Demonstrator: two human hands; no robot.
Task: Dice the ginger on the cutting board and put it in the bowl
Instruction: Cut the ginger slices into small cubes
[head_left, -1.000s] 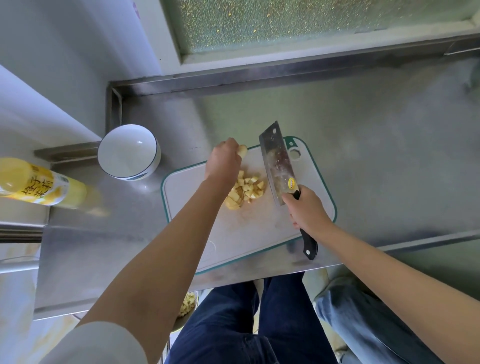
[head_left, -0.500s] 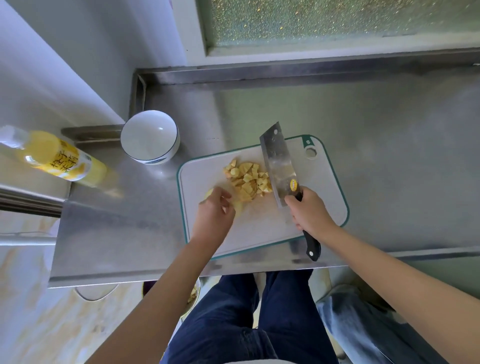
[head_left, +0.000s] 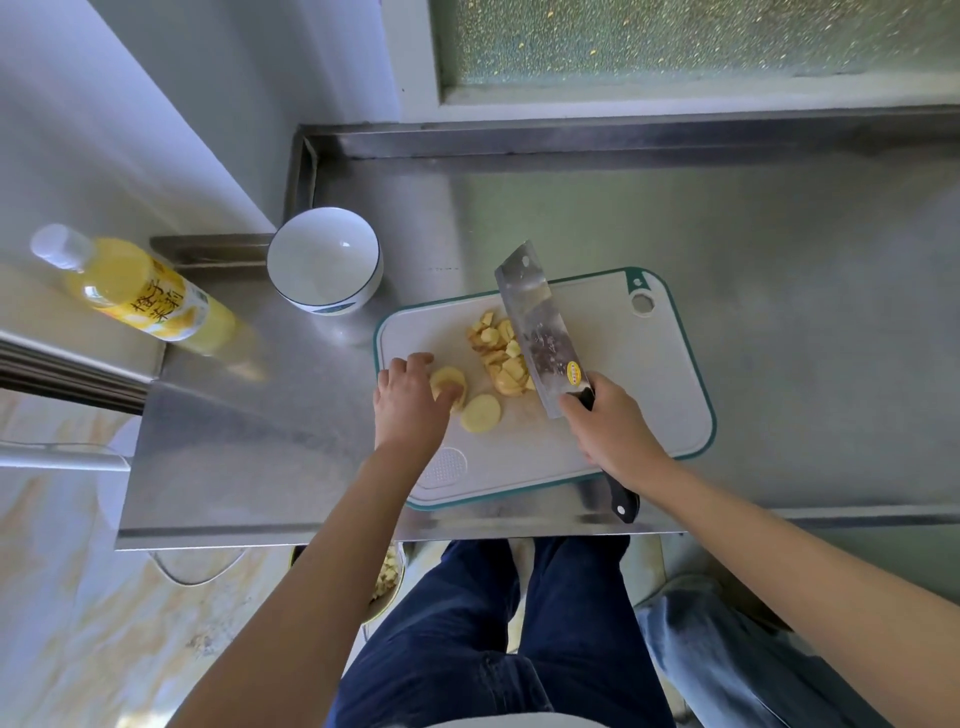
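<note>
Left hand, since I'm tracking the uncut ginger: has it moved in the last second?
Yes. The left hand came from the cutting board's far edge to its left side, onto a ginger slice.

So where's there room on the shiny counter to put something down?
Bare counter lies right of the cutting board and behind it, up to the back rim. The strip between bottle and board is free too. Crowded: the board's left half, with diced ginger, ginger slices, cleaver, left hand and right hand; the bowl stands near its corner.
</note>
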